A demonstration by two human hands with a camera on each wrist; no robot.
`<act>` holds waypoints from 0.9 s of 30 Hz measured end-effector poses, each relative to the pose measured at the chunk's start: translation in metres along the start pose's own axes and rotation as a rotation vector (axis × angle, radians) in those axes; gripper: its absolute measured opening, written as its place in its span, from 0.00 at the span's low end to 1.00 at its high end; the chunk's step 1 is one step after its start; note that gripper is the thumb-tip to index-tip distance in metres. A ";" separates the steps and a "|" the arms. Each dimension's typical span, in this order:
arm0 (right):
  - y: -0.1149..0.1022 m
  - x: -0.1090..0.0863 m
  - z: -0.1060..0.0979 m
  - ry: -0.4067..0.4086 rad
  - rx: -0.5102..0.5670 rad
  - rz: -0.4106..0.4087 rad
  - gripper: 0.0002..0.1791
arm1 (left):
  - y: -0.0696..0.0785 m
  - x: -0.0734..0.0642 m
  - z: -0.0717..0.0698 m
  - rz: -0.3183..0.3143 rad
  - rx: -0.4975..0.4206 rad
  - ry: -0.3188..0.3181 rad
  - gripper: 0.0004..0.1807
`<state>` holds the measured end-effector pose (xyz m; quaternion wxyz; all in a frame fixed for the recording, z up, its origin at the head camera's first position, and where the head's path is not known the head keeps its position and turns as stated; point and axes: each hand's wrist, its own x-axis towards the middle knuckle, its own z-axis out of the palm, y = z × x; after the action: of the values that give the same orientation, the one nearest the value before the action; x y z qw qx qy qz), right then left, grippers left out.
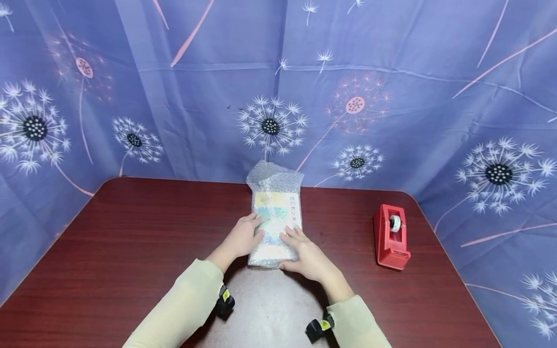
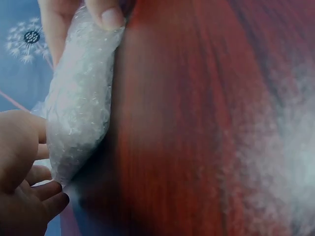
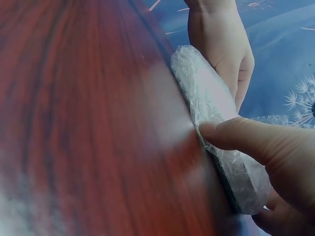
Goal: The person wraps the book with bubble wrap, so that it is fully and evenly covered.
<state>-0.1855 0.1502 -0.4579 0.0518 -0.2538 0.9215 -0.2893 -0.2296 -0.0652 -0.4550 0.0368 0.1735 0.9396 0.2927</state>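
A book in clear bubble wrap [image 1: 274, 217] lies on the table, its pale yellow and blue cover showing through. Loose wrap reaches past its far end, up against the curtain. At the left edge, my left hand [image 1: 238, 238] holds the package, thumb over the top and the other fingers curled at the side in the left wrist view. My right hand [image 1: 311, 256] grips the near right corner. In the right wrist view its thumb [image 3: 229, 133] presses the near end of the bubble wrap [image 3: 202, 78], while the fingers lie over the top and right side in the head view.
A red tape dispenser [image 1: 391, 237] with a roll of tape stands at the right of the dark red wooden table [image 1: 152, 227]. A blue curtain [image 1: 209, 111] with dandelion prints hangs behind and along both sides. Black cameras are strapped to both wrists.
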 end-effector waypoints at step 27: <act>-0.032 -0.008 -0.006 -0.170 -0.110 0.022 0.44 | 0.015 -0.025 0.001 -0.038 0.163 0.040 0.22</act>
<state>-0.1657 0.1346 -0.4353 0.1192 -0.2700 0.9309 -0.2151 -0.2013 -0.0620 -0.4481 0.0096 0.1520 0.9640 0.2180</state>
